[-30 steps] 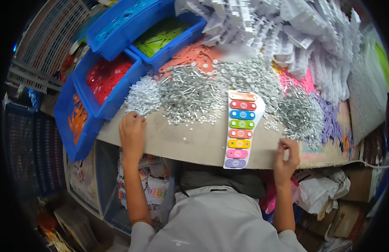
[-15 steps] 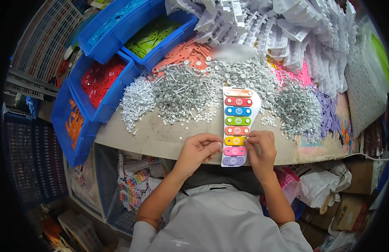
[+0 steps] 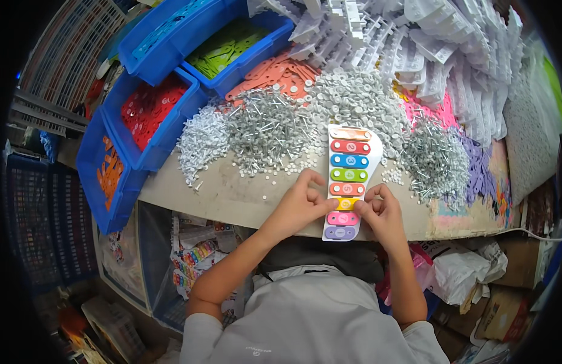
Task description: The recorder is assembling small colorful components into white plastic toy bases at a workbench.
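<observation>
A toy xylophone with a white base and several coloured bars lies upright before me on the worktable. Its upper bars carry white round caps at both ends. The pink bar and the purple bar at the near end show dark holes instead. My left hand presses its thumb on the left end of the yellow bar, its other fingers curled beside the base. From the right, my right hand sets its thumb on the bar's other end, fingers bent along the edge. Both thumbs hide the bar's ends.
Heaps of metal pins, white caps and more pins lie beyond the toy. Blue bins of coloured bars stand at the left. White plastic bases are piled at the back right. The worktable's edge curves before me.
Both hands have closed in on the yellow bar. My left thumb has come from beside the toy onto the bar's left end, and my right thumb presses its right end.
</observation>
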### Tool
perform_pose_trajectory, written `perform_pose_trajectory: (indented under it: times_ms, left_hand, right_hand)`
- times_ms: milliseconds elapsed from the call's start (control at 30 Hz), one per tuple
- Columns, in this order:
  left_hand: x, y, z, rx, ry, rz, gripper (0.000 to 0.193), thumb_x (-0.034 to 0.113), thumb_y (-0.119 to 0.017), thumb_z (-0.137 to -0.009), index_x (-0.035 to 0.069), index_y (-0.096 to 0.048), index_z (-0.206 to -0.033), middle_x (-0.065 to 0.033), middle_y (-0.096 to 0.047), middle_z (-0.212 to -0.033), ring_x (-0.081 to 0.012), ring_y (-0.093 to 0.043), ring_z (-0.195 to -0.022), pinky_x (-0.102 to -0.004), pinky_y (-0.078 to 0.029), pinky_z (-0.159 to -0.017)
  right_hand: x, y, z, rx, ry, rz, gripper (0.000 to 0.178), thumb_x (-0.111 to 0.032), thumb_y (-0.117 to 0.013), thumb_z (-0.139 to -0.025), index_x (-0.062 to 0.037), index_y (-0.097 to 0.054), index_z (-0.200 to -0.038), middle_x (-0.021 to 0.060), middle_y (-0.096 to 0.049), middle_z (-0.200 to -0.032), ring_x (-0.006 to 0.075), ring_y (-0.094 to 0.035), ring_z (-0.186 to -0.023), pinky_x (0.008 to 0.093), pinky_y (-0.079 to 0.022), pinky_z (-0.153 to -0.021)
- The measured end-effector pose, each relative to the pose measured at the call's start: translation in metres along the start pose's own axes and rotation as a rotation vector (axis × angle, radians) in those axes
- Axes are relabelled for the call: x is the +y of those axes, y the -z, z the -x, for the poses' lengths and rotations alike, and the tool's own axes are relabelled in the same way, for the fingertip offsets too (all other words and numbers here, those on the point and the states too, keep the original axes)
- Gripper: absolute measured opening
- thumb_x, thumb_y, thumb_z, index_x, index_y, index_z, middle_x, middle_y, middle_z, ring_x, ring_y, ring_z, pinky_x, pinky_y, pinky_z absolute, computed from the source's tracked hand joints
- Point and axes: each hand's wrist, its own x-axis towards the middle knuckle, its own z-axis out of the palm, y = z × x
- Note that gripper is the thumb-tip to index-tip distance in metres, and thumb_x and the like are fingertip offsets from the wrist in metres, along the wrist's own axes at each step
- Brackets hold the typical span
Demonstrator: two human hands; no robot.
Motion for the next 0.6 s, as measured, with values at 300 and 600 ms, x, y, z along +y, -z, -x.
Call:
perform_pose_trajectory:
  times_ms: [300,600]
  left_hand:
    - [0.013,0.002,-0.021,-0.154,0.027,-0.183,0.076,0.027,-0.078,-0.085,-0.012,-0.034,-0.134,-0.0232,-0.064,-0.114,-0.0189,-0.071,-0.081,-0.0304,-0.058,-0.066]
    - [0.005,-0.001,-0.018,-0.126,-0.106,-0.215,0.066,0.022,-0.07,-0.087,-0.01,-0.034,-0.133,-0.0216,-0.064,-0.104,-0.0184,-0.067,-0.065,-0.0302,-0.053,-0.052]
  right_hand:
    - [-0.008,0.007,-0.007,-0.203,-0.08,-0.073,0.019,-0.019,-0.063,-0.099,-0.0058,-0.051,-0.107,0.0051,-0.067,-0.076,0.0079,-0.059,-0.059,0.0251,-0.044,-0.048]
    - [-0.003,0.001,-0.01,-0.249,-0.07,-0.104,0.032,-0.018,-0.057,-0.102,-0.0022,-0.049,-0.129,0.0095,-0.07,-0.094,0.0132,-0.07,-0.08,0.0295,-0.059,-0.067]
